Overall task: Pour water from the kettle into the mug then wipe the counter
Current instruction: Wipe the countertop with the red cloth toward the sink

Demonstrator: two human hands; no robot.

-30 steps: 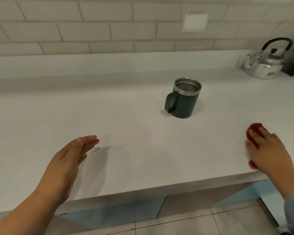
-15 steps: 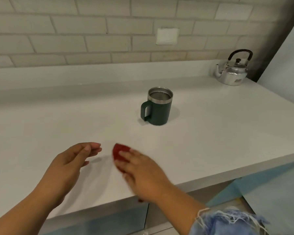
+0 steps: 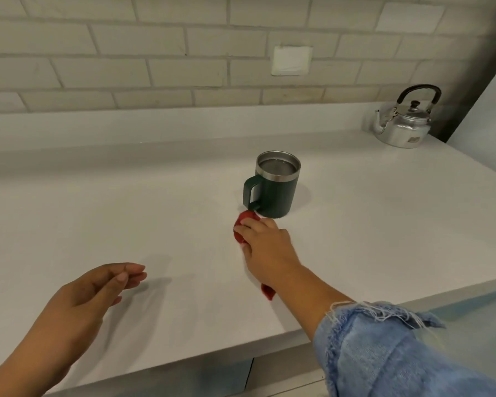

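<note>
- Now: right hand (image 3: 265, 247), fingers curled over a bunched red cloth (image 3: 242, 226), presses it onto the white counter (image 3: 98, 210), just in front of the dark green steel-rimmed mug (image 3: 275, 193).
- Idle left hand (image 3: 92, 293) hovers above the counter's near part, fingers relaxed, holding nothing.
- Silver metal kettle (image 3: 403, 128), black handle, stands far right, well apart from the mug.

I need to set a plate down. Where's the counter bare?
Bare: the white counter left of the dark green steel-rimmed mug, and the span between it and the silver kettle in the far right corner. Crowded: just before the mug, where the right hand holds the red cloth; the left hand hovers near the front edge.
</note>
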